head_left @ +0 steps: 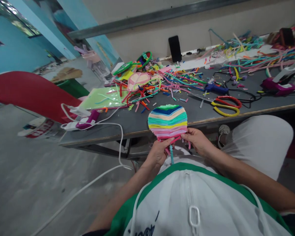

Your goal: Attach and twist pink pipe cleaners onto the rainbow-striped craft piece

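A rounded, striped pipe-cleaner piece is held up in front of the table's front edge. Its bands run from green and dark blue at the top through cream, turquoise and yellow to pink at the bottom. My left hand grips the lower left edge, thumb on the pink strip. On the lower right, my right hand pinches the end of the same pink strip. A twisted light-blue stem hangs below the piece, between the hands. Short pink ends stick out under my fingers.
Scissors and a blue glue gun lie right of the piece. Loose pipe cleaners and scraps cover the table's back. A black phone leans on the wall. A white cable drops over the left edge beside a purple power adapter.
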A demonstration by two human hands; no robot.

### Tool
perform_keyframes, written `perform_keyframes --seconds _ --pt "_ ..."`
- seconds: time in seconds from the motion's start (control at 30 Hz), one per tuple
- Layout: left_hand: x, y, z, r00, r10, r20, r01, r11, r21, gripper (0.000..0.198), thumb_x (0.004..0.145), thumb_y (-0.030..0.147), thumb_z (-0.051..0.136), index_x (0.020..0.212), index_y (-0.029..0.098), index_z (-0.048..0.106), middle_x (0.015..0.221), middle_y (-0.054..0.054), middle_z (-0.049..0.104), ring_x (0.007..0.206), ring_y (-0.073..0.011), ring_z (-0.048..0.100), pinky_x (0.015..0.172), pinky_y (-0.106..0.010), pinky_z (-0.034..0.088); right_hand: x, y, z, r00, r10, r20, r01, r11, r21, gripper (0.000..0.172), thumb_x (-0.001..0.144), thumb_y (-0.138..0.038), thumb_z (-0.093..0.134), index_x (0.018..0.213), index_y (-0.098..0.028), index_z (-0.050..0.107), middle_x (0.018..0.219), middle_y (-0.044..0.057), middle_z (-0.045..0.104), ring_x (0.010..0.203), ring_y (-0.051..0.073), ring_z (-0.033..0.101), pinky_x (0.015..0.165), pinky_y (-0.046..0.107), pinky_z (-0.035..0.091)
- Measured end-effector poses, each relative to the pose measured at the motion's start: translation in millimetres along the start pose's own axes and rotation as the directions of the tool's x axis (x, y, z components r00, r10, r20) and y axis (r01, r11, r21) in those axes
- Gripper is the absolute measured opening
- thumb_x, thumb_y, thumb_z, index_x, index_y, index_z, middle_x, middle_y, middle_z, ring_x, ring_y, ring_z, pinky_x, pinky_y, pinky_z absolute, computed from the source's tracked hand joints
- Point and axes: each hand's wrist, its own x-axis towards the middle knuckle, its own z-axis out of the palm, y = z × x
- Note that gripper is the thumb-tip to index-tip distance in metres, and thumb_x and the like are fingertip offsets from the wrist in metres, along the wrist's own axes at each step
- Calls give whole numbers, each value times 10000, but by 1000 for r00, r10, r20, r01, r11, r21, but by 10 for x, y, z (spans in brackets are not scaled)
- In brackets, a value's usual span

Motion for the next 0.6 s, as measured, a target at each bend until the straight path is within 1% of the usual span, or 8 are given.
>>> perform_keyframes --seconds 0.1,0.2,0.3,0.43,0.5,0.6 --pt "-3 -40 1 1000 18 -23 -18 1000 -18 275 560 243 834 758 103 705 609 -12 635 542 -89 547 543 -219 456 8 -3 -8 999 -48 -25 44 991 -130 249 643 -367 742 752 -156 668 605 -16 599 550 109 484 544 252 386" --pt "-24 -53 6 999 33 -18 -33 999 -25 263 590 265 818 761 103 701 621 -13 633 545 -85 541 554 -222 463 2 -20 3 997 -77 -16 73 978 -194 223 670 -361 708 734 -152 663 606 -12 597 548 111 485 520 246 371" --pt "-39 -41 13 1000 28 -8 -29 999 -24 272 588 253 819 776 96 700 653 -24 648 544 -83 540 562 -232 472 -10 -28 20 997 -74 -7 71 978 -194 200 683 -349 686 705 -153 655 583 -11 586 535 115 486 489 241 353" --pt "-27 -27 26 999 9 -41 -8 1000 3 330 553 242 843 806 81 705 734 -66 685 556 -88 550 565 -240 480 -17 -14 34 999 -54 -7 52 985 -163 178 685 -335 678 706 -159 660 574 -12 584 516 116 479 469 239 341" --pt "-19 -35 31 999 23 -38 -23 1000 2 326 574 255 834 821 83 710 757 -75 694 573 -94 560 574 -241 482 -19 -11 39 999 -52 -8 51 987 -153 174 679 -331 684 716 -161 670 591 -8 601 522 114 480 485 241 355" --pt "-19 -58 35 998 63 -26 -63 998 11 261 620 274 805 786 96 711 709 -52 681 566 -88 555 562 -224 465 -25 -33 39 999 -27 18 29 991 -129 186 660 -327 709 738 -159 686 635 6 636 540 114 491 501 240 364"
